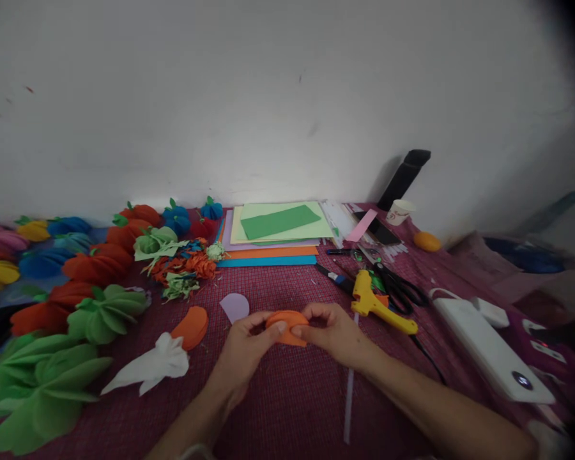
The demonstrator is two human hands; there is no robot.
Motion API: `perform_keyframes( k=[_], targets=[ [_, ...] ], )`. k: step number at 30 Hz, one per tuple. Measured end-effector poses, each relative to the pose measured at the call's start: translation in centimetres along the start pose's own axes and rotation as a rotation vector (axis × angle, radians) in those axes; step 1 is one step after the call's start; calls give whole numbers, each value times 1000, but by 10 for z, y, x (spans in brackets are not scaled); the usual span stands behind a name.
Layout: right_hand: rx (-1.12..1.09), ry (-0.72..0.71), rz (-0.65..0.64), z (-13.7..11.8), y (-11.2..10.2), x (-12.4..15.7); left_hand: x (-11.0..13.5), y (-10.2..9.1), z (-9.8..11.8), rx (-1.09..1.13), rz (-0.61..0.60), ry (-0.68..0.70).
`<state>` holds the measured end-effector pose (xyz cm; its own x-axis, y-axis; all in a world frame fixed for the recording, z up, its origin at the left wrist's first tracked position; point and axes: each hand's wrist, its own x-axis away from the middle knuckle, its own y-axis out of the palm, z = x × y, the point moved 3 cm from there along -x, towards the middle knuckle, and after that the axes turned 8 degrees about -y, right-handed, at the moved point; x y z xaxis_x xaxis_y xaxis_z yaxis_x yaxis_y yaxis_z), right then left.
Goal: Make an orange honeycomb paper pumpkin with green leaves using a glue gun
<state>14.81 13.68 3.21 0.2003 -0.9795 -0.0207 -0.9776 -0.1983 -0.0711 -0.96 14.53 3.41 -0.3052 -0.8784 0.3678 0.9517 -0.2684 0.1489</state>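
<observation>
Between my two hands is a small orange paper piece [287, 317], rounded along its top and seemingly made of several layers. My left hand [253, 342] pinches its left side, thumb in front. On the right side my right hand [333, 331] grips it the same way, the fingers partly hidden behind the paper. A lilac paper cutout [234, 307] lies just beyond my left hand. To the left rest more orange paper cutouts [191, 326], partly under a crumpled white tissue [156, 364]. Right of my right hand lies a yellow glue gun [381, 303].
Several finished paper pumpkins [108, 313] crowd the left side, near paper scraps [186, 265]. Coloured sheets [282, 223] are stacked by the wall. Black scissors [400, 287], a paper cup [400, 211], an orange fruit [427, 241] and a white power bank [491, 348] lie to the right.
</observation>
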Motion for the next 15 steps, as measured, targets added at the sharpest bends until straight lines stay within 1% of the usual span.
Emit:
perform_keyframes(
  k=[4,6,9,15],
  targets=[
    [-41,-15,-27,-1,3,-1,-1,-1,-1,76,-28,-1],
    [-73,-18,-31,-2,4,-1,-1,-2,-1,110,-22,21],
    [-79,-19,-11,-3,4,-1,-2,-3,-2,126,-8,46],
    [-68,-75,23,-5,1,1,2,2,2,109,-47,69]
  ],
)
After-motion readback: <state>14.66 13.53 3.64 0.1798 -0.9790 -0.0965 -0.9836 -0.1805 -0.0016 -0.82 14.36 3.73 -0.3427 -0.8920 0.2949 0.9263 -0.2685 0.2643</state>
